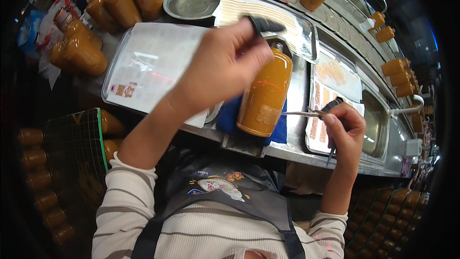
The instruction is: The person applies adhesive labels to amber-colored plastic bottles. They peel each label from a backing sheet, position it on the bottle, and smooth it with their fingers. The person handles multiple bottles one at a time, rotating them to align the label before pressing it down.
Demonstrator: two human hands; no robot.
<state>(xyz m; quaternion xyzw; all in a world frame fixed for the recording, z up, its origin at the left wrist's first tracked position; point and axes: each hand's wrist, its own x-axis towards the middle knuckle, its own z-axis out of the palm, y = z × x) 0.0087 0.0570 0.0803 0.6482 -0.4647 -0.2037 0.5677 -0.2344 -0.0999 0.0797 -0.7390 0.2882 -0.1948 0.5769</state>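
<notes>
A glossy amber-brown bottle point(269, 86) lies on a blue cloth point(222, 118), its narrow neck pointing away from me. A patch of pale gold decal point(269, 115) sits on its side near the base. My left hand point(230, 61), blurred, is above the bottle's left side, with a black cover on one finger; whether it touches the bottle or holds anything I cannot tell. My right hand point(343, 126) grips thin metal tweezers point(302, 114), whose tips reach the bottle beside the decal. It also wears a black finger cover.
To the left lies a tray with white sheets point(154, 57) and small decals. Behind are a round metal basin point(196, 1) and a tray of gold-striped sheets point(262, 10). Right of the bottle are a decal tray point(320, 115) and a sink point(373, 126). Similar bottles point(86, 52) stand around.
</notes>
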